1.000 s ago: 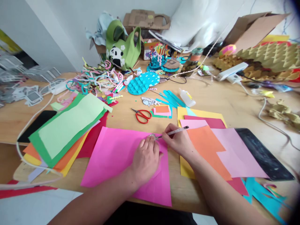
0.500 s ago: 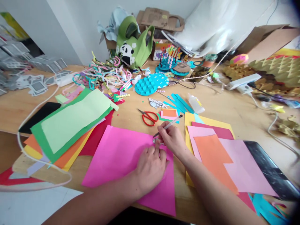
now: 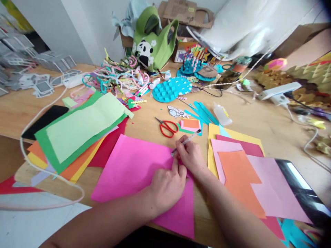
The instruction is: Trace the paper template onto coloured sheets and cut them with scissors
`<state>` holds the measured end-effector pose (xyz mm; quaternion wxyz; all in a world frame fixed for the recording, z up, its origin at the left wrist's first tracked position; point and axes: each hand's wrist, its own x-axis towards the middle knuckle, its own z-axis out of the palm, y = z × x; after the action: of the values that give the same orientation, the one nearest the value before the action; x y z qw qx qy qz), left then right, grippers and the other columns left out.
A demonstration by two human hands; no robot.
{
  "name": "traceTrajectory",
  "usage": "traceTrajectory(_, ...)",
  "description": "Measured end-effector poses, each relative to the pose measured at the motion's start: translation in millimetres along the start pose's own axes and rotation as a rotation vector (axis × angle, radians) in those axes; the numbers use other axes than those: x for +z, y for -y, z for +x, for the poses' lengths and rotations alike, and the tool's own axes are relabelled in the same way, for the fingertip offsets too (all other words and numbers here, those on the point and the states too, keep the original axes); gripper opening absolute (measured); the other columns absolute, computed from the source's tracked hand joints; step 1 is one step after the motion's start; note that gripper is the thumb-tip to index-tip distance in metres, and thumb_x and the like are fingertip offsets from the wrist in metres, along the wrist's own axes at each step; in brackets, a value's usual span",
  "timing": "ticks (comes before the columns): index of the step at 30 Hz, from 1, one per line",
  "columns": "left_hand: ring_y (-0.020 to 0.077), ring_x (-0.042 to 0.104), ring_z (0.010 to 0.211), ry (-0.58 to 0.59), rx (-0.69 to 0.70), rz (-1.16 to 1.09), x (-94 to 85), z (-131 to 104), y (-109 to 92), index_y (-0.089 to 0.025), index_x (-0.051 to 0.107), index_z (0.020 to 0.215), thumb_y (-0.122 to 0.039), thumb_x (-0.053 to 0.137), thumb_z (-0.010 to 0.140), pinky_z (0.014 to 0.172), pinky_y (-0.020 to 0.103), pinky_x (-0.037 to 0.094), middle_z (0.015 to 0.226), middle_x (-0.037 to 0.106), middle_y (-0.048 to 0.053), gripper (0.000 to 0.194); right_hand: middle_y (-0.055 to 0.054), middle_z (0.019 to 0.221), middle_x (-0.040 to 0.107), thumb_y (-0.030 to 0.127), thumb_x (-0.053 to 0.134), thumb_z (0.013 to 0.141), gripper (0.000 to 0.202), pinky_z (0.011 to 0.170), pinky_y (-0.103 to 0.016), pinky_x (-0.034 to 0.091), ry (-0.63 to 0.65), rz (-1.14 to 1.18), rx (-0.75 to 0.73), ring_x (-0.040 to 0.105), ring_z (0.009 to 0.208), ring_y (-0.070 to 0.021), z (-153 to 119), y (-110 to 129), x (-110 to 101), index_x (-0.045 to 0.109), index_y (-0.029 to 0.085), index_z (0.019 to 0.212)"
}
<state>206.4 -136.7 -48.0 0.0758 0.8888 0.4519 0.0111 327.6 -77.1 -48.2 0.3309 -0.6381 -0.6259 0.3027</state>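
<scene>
A sheet of bright pink paper (image 3: 129, 165) lies on the table in front of me. My right hand (image 3: 191, 153) grips a white pencil (image 3: 193, 134), its dark tip down at the sheet's upper right corner. Beneath the tip is a small grey-and-white paper cutout (image 3: 173, 152), mostly covered by my fingers. My left hand (image 3: 169, 184) rests on the pink sheet with the index finger stretched out to the cutout and the other fingers bent. Just beyond the sheet are red-handled scissors (image 3: 168, 128) and a small stack of coloured paper pieces (image 3: 190, 124).
Coloured sheets lie at left under a pale green strip (image 3: 85, 125). More paper, including an orange piece (image 3: 238, 175), and a black tablet-like slab (image 3: 297, 179) lie at right. Behind are a glue bottle (image 3: 222, 113), blue ovals (image 3: 165, 90), pipe cleaners (image 3: 116, 74) and a green panda bag (image 3: 155, 44).
My view has shifted slightly. The pencil leans lower, and my right hand has moved a little over the cutout, covering more of it. The left index finger now points straighter.
</scene>
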Motion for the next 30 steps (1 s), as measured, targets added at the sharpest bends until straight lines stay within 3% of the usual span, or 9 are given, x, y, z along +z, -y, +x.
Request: traceTrajectory(30,0.0188,0.065,0.054,-0.019,0.005,0.017,4.1,-0.9,0.4,-0.011,0.053,0.114,-0.034,0.033,0.096,0.044,0.03,0.048,0.123,0.058,0.024,0.035,0.001,0.053,0.056,0.028,0.041,0.088,0.018,0.052,-0.024,0.035,0.004,-0.131,-0.103,0.054,0.048,-0.0147,-1.2,-0.7,2.8,0.043,0.022,0.071)
